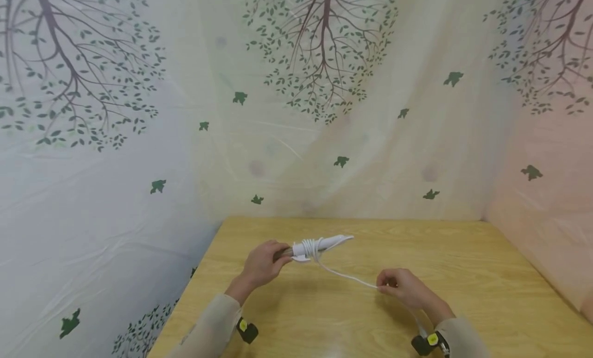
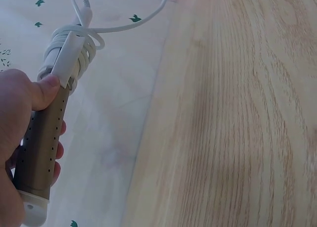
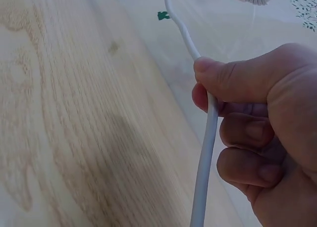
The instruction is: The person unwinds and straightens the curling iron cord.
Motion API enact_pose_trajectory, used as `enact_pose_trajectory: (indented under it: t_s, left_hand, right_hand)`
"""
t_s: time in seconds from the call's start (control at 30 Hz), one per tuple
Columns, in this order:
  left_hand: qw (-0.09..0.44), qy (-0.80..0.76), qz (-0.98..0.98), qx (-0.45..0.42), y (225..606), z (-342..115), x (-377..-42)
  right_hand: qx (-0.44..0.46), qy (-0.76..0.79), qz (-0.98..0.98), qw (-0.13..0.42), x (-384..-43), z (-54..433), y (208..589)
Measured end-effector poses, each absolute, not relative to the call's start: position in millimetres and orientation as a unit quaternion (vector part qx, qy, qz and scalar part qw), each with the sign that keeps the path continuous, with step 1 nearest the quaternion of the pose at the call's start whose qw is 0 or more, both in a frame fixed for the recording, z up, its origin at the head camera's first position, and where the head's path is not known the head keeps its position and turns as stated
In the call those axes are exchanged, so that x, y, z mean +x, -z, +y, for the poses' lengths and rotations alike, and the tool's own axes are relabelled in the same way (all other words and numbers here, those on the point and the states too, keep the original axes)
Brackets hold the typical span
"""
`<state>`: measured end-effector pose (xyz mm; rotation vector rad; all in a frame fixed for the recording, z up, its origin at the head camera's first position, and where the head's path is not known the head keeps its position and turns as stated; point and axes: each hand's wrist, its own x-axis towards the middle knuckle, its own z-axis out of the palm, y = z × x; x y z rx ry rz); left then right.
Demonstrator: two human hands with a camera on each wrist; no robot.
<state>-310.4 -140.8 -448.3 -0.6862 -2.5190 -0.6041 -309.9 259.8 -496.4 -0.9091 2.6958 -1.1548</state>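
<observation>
My left hand (image 1: 261, 265) grips a curling iron (image 1: 331, 242) by its brownish, perforated barrel, holding it above the table. In the left wrist view the thumb presses near the white clamp lever (image 2: 68, 59), and the fingers wrap behind the barrel (image 2: 43, 138). Several loops of white cord (image 2: 88, 54) are wound round the white handle. From these loops the cord (image 1: 347, 276) runs across to my right hand (image 1: 405, 288). There, thumb and forefinger pinch it, while the other fingers curl in beside it. Past the pinch, the cord (image 3: 202, 187) continues down toward the wrist.
Under both hands lies a light wood-grain table (image 1: 324, 322). Pale cloth hangings (image 1: 296, 178) printed with trees and green birds enclose it at the back and sides. A small black camera (image 1: 247, 330) is strapped to the left wrist, another (image 1: 422, 344) to the right.
</observation>
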Motion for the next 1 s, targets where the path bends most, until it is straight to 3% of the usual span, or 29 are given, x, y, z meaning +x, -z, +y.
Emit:
enact_pose_trajectory:
  t_s: [0.43, 0.87, 1.0]
  left_hand:
    - [0.225, 0.215, -0.92, -0.239, 452, -140, -309]
    - [0.204, 0.21, -0.93, -0.222, 456, -146, -314]
    - [0.202, 0.208, -0.931, -0.22, 455, -147, -313]
  right_hand:
    - [-0.387, 0.429, 0.813, 0.067, -298, 264, 491]
    - [-0.394, 0.445, 0.804, -0.002, -292, 260, 480]
    - [-0.39, 0.456, 0.8, -0.001, -288, 259, 472]
